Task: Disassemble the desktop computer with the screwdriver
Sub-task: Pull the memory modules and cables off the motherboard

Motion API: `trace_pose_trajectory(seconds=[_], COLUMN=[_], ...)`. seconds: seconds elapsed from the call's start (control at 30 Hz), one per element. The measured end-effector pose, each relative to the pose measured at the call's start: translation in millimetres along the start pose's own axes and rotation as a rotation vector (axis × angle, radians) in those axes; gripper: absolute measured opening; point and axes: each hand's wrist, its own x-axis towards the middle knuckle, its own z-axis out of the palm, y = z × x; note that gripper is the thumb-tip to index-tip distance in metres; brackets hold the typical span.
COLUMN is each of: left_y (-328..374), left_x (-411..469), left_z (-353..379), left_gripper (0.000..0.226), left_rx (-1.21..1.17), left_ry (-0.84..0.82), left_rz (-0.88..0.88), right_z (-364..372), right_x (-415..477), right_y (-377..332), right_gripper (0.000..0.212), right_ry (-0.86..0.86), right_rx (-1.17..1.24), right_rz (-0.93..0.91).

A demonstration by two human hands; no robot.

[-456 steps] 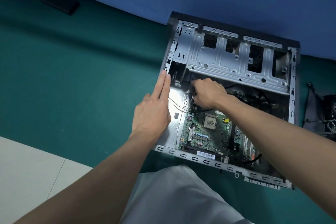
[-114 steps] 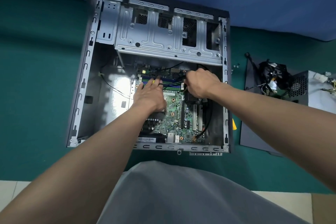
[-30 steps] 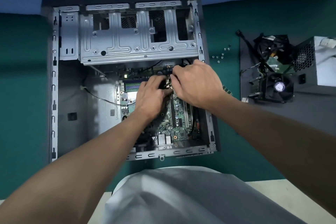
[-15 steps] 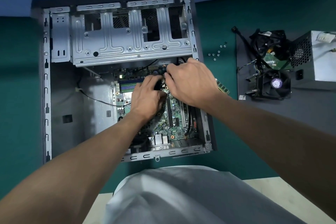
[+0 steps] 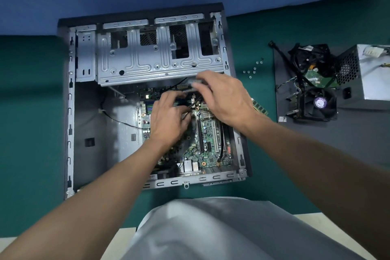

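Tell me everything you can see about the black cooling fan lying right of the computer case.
The cooling fan is a black square frame, dark blades around a hub with a purple-white sticker, facing up on a finned metal heatsink visible at its left. It rests on a dark grey panel, beside the silver power supply. Thin wires lead from its upper left. Nothing lies on it.

- A blurred grey strip (image 5: 191,90) is pinched by the right hand (image 5: 228,99); its kind cannot be told.
- The motherboard (image 5: 207,139) is partly hidden under both hands; the left hand (image 5: 168,120) has its fingertips obscured.
- The power supply (image 5: 373,78), at 2 o'clock, is cut by the edge.
- The small screws (image 5: 252,69) are too tiny to be counted surely.
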Motion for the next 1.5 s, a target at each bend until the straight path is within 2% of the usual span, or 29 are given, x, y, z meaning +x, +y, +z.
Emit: trace_pose_trajectory(seconds=[0.1,0.17,0.3,0.4,0.5,0.63,0.77,0.93,1.13,1.33,1.5], left_y=[13.1,28.2,71.2,111.3,140.8,149.5,135.5,123.9,115.8,103.4,69.4], left_x=[-5.2,-9.7,-11.1,-3.4,1.9,-3.8,-20.3,-39.3,-64.0,-76.5,-92.9], left_z=[-14.8,-25.2,-40.4,-40.7,-29.3,-10.6,-6.2,-13.0,-18.2,-22.4,-38.9], left_gripper=[0.022,0.021,0.014,0.012,0.01,0.015,0.024,0.044,0.045,0.051,0.063], left_rx=[-0.094,-0.175,-0.303,-0.368,-0.376,-0.235,-0.154,-0.1,-0.012,0.07,0.144], left_ry=[0.097,0.146,0.294,0.362,0.299,0.144,0.122,-0.046,-0.026,-0.081,-0.066], left_rz=[-0.076,-0.096,-0.017,0.079,0.115,0.095,0.215,0.19,0.133,0.054,-0.044], right_z=[-6.3,-11.5,-32.2,-40.9,-40.5,-33.0,-11.9,14.7,21.2,6.5,-2.4], right_x=[-0.5,-0.8,-4.6,-22.0,-40.6,-57.3,-65.0,-63.2,-54.3,-46.8,-45.0], right_y=[-0.6,-1.4,5.5,15.6,29.8,54.2,76.3,89.7,88.0,88.4,84.8], right_gripper=[0.025,0.02,0.016,0.018,0.019,0.018,0.015,0.01,0.01,0.009,0.011], right_ry=[0.151,0.222,0.411,0.443,0.451,0.461,0.406,0.272,0.233,0.346,0.346], right_rx=[0.284,0.524,1.294,1.786,2.013,2.011,1.826,1.591,1.554,1.547,1.448], right_rz=[0.094,0.233,0.632,0.761,0.881,1.011,1.129,1.246,1.247,1.18,1.148])
